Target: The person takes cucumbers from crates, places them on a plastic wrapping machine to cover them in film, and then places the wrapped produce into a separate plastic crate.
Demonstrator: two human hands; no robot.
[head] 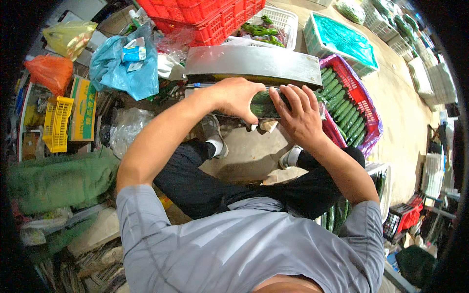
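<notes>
Dark green cucumbers (261,106) lie side by side in front of me, at the near side of a long metal box-shaped housing (253,62). My left hand (238,98) curves around their left end, its thumb on the near side and its fingers on the far side. Over their right part rests my right hand (301,115), with the fingers spread across the top. Clear film shows at the right end, beside the right hand. How many cucumbers are under my hands is hidden.
To the right stands a red crate (353,78) lined with purple plastic, with rows of cucumbers (346,106). Stacked red crates (205,31) rise behind the housing, near a white basket (291,22) of vegetables. A blue plastic bag (110,73) lies left. My shoes (214,133) are below.
</notes>
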